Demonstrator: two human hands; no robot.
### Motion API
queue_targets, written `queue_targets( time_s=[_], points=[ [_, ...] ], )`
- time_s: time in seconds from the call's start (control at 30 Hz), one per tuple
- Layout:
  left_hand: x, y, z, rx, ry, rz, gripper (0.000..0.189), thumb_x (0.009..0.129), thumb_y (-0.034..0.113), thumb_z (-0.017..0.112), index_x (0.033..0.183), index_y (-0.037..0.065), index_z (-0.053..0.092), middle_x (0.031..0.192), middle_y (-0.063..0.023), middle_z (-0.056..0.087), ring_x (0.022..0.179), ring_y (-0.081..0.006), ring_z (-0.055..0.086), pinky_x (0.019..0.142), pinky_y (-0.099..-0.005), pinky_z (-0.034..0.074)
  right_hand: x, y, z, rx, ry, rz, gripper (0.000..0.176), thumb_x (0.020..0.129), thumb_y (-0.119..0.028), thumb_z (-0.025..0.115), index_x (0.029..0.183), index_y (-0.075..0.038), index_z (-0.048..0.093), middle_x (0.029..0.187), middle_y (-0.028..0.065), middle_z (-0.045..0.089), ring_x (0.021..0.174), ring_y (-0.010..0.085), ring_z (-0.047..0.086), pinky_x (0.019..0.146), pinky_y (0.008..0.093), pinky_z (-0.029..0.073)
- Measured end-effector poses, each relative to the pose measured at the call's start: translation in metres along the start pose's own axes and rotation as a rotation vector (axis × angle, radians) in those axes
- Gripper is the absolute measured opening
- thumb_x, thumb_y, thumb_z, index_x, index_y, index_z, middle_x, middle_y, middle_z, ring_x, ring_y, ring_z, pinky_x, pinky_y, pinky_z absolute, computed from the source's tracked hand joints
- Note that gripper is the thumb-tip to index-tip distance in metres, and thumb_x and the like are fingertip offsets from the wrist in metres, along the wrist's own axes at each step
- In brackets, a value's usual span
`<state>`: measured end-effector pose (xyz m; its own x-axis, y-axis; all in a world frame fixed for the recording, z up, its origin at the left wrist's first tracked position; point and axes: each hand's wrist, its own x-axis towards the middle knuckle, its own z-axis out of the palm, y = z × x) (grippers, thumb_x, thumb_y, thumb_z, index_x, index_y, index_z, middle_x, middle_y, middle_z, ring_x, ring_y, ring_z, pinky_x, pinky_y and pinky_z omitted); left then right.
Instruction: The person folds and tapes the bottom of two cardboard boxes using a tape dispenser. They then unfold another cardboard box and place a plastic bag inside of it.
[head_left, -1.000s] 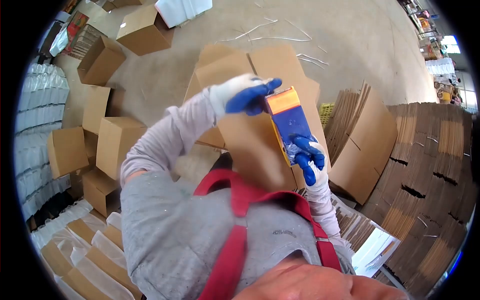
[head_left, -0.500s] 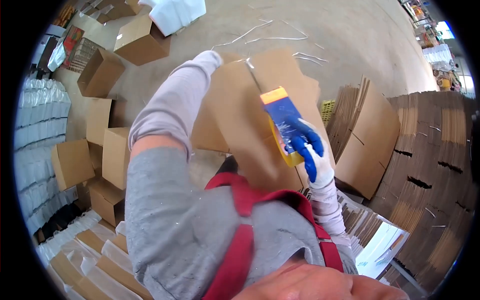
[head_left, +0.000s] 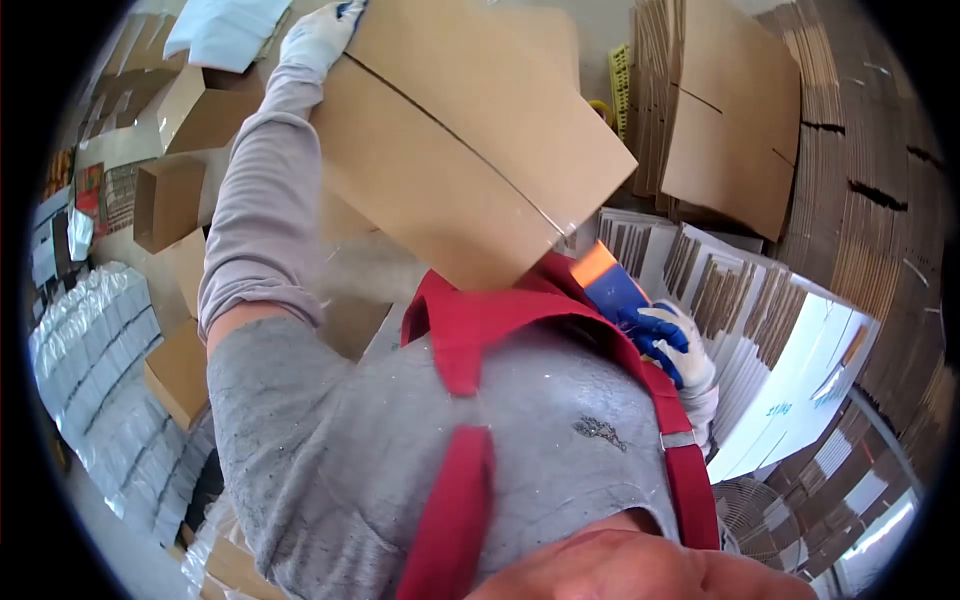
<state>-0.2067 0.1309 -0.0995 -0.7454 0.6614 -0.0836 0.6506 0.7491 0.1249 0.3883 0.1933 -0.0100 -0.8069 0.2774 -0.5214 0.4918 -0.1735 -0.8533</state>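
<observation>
A cardboard box is held tilted in front of my chest, its centre seam running from the upper left to the lower right. My left hand, in a white glove with blue fingertips, is closed on the box's far left edge. Clear tape shows at the near end of the seam. My right hand, gloved in white and blue, is wrapped round a blue tape dispenser with an orange front end. The dispenser is close to my chest, just off the box's near corner.
Stacks of flat cardboard stand on the right, with white-faced cartons nearer. On the left are open boxes and plastic-wrapped bundles. A yellow crate shows behind the box. A fan guard is at lower right.
The box has been turned and tilted, its near end now by my chest. My right hand has drawn the tape dispenser back toward my body. My left hand has come into view on the far edge.
</observation>
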Motion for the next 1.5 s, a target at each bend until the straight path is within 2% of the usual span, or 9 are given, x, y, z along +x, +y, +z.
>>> queue_targets(
  time_s=[0.13, 0.27, 0.47, 0.6, 0.67, 1.07, 1.3, 1.43, 1.5],
  points=[
    [-0.056, 0.056, -0.008, 0.049, 0.418, 0.193, 0.058, 0.083, 0.057, 0.041, 0.121, 0.014, 0.050, 0.115, -0.0172, 0.056, 0.108, -0.0327, 0.050, 0.094, -0.0415, 0.037, 0.027, 0.071, 0.017, -0.346, 0.298, -0.192, 0.032, 0.078, -0.019, 0.058, 0.106, -0.004, 0.060, 0.105, 0.0125, 0.062, 0.094, 0.0295, 0.057, 0.083, 0.0341, 0.045],
    [-0.237, 0.202, 0.007, -0.028, -0.065, 0.904, 0.070, 0.071, 0.054, 0.059, 0.132, 0.026, 0.039, 0.136, -0.0163, 0.031, 0.129, -0.0429, 0.020, 0.102, -0.0614, 0.012, 0.077, 0.078, 0.024, -0.275, 0.277, -0.281, 0.032, 0.080, -0.017, 0.055, 0.110, -0.005, 0.058, 0.106, 0.0136, 0.060, 0.097, 0.0294, 0.057, 0.087, 0.0335, 0.043],
    [-0.248, 0.211, 0.009, -0.345, -0.147, 0.921, 0.056, 0.078, 0.030, 0.061, 0.130, 0.018, 0.044, 0.138, -0.0142, 0.035, 0.132, -0.0364, 0.020, 0.108, -0.0495, 0.010, 0.130, 0.127, 0.026, -0.204, 0.266, -0.113, 0.026, 0.082, -0.018, 0.050, 0.103, -0.006, 0.060, 0.098, 0.0175, 0.061, 0.091, 0.0321, 0.058, 0.080, 0.0347, 0.046],
    [-0.159, 0.111, -0.052, -1.045, -0.036, 0.350, 0.044, 0.084, 0.030, 0.057, 0.120, 0.005, 0.052, 0.119, -0.0124, 0.055, 0.114, -0.0267, 0.049, 0.101, -0.0398, 0.032, 0.096, 0.021, 0.023, -0.617, 0.009, -0.069, 0.030, 0.082, -0.030, 0.046, 0.102, -0.013, 0.060, 0.096, 0.0162, 0.062, 0.088, 0.0345, 0.058, 0.075, 0.0414, 0.046],
    [-0.100, 0.029, -0.047, -0.099, 0.337, 0.149, 0.054, 0.084, 0.046, 0.053, 0.118, 0.005, 0.053, 0.111, -0.0125, 0.060, 0.109, -0.0292, 0.053, 0.095, -0.0400, 0.038, 0.099, -0.002, 0.027, -0.879, 0.013, 0.031, 0.028, 0.081, -0.031, 0.047, 0.096, -0.014, 0.062, 0.086, 0.0164, 0.063, 0.082, 0.0346, 0.059, 0.071, 0.0427, 0.046],
    [-0.276, -0.195, -0.192, -0.182, 0.174, -0.885, 0.036, 0.081, 0.040, 0.057, 0.098, 0.009, 0.067, 0.102, -0.0091, 0.064, 0.095, -0.0173, 0.060, 0.083, -0.0329, 0.046, 0.292, -0.075, 0.178, -1.217, -0.387, -0.337, 0.028, 0.079, -0.030, 0.056, 0.100, -0.014, 0.062, 0.095, 0.0125, 0.064, 0.086, 0.0292, 0.061, 0.074, 0.0387, 0.049],
    [-0.185, -0.181, -0.168, -0.520, 0.790, -0.348, 0.037, 0.076, 0.016, 0.068, 0.108, 0.002, 0.056, 0.097, -0.0099, 0.063, 0.088, -0.0199, 0.060, 0.073, -0.0321, 0.048, 0.306, -0.066, 0.215, -0.579, -0.696, -0.280, 0.032, 0.079, -0.022, 0.053, 0.111, -0.021, 0.060, 0.099, 0.0130, 0.059, 0.094, 0.0295, 0.056, 0.084, 0.0369, 0.043],
    [-0.045, -0.108, 0.080, -0.930, 0.075, -0.085, 0.047, 0.082, 0.024, 0.063, 0.122, 0.004, 0.049, 0.122, -0.0116, 0.053, 0.116, -0.0217, 0.048, 0.097, -0.0315, 0.038, 0.275, -0.020, 0.122, -0.511, -0.212, 0.127, 0.029, 0.081, -0.021, 0.056, 0.109, -0.013, 0.060, 0.102, 0.0133, 0.060, 0.097, 0.0280, 0.057, 0.085, 0.0343, 0.045],
    [0.016, -0.051, 0.155, -0.212, -0.059, 0.291, 0.066, 0.078, 0.042, 0.062, 0.131, 0.012, 0.039, 0.136, -0.0134, 0.038, 0.129, -0.0266, 0.030, 0.106, -0.0400, 0.024, 0.245, 0.036, 0.083, -0.339, 0.043, 0.073, 0.026, 0.084, -0.010, 0.057, 0.109, -0.003, 0.059, 0.103, 0.0101, 0.062, 0.090, 0.0189, 0.060, 0.081, 0.0283, 0.046]
  ],
)
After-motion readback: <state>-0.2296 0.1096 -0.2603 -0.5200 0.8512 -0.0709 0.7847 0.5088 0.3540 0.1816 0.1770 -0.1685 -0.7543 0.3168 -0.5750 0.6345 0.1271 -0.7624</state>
